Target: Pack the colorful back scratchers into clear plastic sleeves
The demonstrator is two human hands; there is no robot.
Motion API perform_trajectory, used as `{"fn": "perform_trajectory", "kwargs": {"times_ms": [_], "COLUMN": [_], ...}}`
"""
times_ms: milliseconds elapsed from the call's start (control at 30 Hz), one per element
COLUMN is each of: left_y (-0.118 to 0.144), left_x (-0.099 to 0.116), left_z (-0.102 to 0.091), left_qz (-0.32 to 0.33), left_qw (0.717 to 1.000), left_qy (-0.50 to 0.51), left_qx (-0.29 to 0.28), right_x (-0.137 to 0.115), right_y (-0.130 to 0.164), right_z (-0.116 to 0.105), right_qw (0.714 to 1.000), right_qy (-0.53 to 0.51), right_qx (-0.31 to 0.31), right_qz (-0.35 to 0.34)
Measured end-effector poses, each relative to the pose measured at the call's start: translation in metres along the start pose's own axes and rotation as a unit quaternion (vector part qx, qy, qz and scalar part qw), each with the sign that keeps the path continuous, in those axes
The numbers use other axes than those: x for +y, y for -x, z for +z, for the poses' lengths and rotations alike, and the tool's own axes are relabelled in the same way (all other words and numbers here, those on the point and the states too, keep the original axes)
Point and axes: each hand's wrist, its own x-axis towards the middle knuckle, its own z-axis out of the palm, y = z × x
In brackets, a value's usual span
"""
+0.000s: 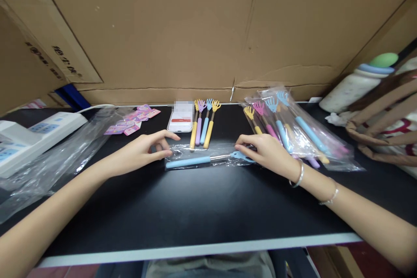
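1. The near edge of the black table (195, 208) is running closest to the viewer, with both forearms reaching over it.
2. The left hand (143, 150) is resting on the table, its fingers loosely curled and pressing on the left end of a clear bag (208, 156); it is clasping nothing.
3. The right hand (265, 150) is lying palm down on the right end of the same bag, fingers spread flat and not closed round anything. Two bracelets are sitting on that wrist.
4. The bag is lying flat between the hands and is holding one blue back scratcher (202, 160), handle pointing left, claw end under the right hand.
5. Four loose back scratchers (203, 124) are lying side by side just behind the bag: yellow, purple, blue, yellow.
6. A pile of bagged scratchers (293, 130) is sitting to the right, just beside the right hand.
7. A phone (180, 120) is lying left of the loose four; its screen text is blurred.
8. Pink labels (133, 120) are lying scattered further left, their print too small to read.
9. Cardboard (208, 30) is standing behind; the dark lettering at its left is not readable.
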Motion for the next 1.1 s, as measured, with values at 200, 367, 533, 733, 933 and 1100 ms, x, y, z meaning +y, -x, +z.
{"fn": "perform_trajectory", "kwargs": {"times_ms": [200,367,533,733,933,1100], "left_y": [0.0018,0.0006,0.0001,0.0014,0.0015,0.0015], "left_x": [0.0021,0.0010,-0.0012,0.0011,0.0000,-0.0019], "left_z": [-0.0004,0.0009,0.0036,0.0049,0.0059,0.0056], "left_qz": [-0.002,0.013,0.009,0.002,0.021,0.057], "left_qw": [0.998,0.999,0.998,0.989,0.985,0.984], "left_qy": [0.055,0.025,-0.058,-0.149,-0.168,-0.169], "left_qx": [-0.042,-0.046,-0.008,0.027,0.036,0.013], "right_x": [-0.0003,-0.0006,-0.0018,-0.0012,-0.0002,-0.0004], "right_y": [0.0017,0.0014,0.0003,0.0002,0.0004,0.0003], "right_z": [-0.0054,-0.0034,-0.0007,0.0013,0.0032,0.0033], "right_qw": [1.000,1.000,0.999,1.000,1.000,1.000], "right_qy": [-0.028,-0.017,-0.006,0.003,0.008,-0.006], "right_qx": [0.011,-0.008,-0.014,-0.014,-0.006,-0.005], "right_qz": [0.002,0.014,0.028,0.015,-0.010,0.000]}}
